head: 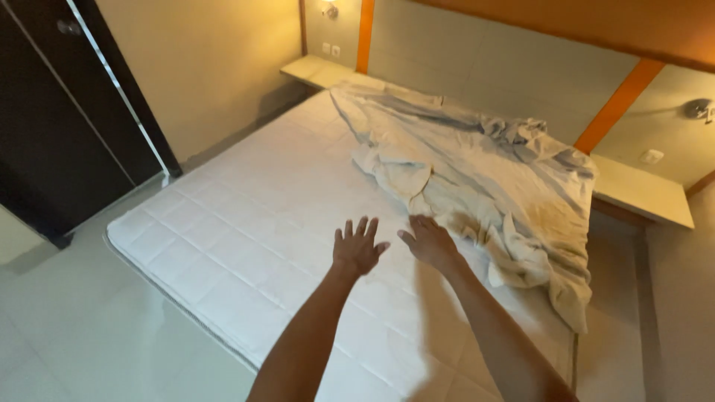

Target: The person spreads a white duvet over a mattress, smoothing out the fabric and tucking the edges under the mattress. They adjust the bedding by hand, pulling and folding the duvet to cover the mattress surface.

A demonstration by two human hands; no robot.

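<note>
Both my arms reach out over a bare white quilted mattress point(246, 223). My left hand point(357, 247) hovers with fingers spread, palm down, above the middle of the mattress and holds nothing. My right hand point(428, 240) is just beside it, fingers extended, its fingertips close to the near edge of a crumpled white sheet point(477, 164). That sheet lies bunched along the far and right side of the mattress, one corner hanging over the right edge. Whether my right hand touches the sheet cannot be told.
A dark wardrobe door point(67, 126) with a mirrored strip stands at left. Pale bedside shelves point(320, 71) point(644, 193) flank the bed against the padded wall with orange strips. Pale tiled floor point(74, 335) surrounds the mattress at left and front.
</note>
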